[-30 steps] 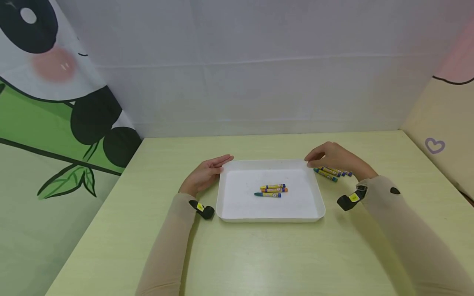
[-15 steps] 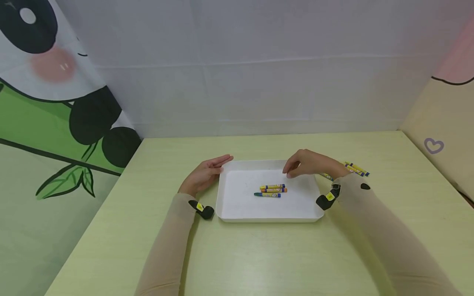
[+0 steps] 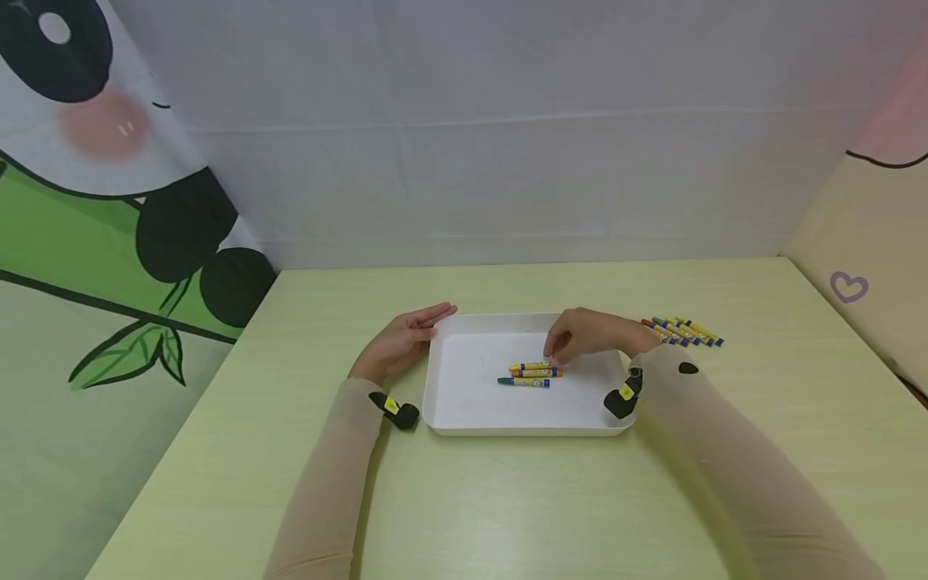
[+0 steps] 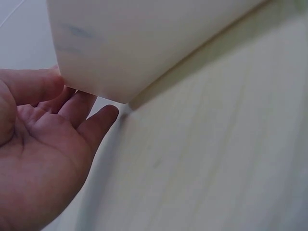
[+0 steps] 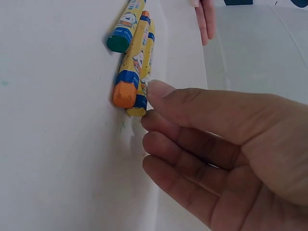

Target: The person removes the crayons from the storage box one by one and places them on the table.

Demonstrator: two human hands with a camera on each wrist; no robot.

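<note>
A white shallow tray lies on the table with three paper-wrapped crayons inside: a yellow crayon, an orange crayon beside it, and a green crayon nearer the front. My left hand holds the tray at its back left corner; in the left wrist view its thumb lies at the rim and the fingers reach behind the corner. My right hand is over the tray, thumb and fingers bent and slightly apart. In the right wrist view the thumb tip is right at the end of the yellow crayon.
Several more crayons lie side by side on the table behind the right wrist. A white cloth wall rises along the back edge, with printed cloth at both sides. Each wrist wears a small black camera.
My right hand has moved left from the tray's back right corner to the crayons inside, uncovering the crayons on the table. The left hand and tray have stayed in place.
</note>
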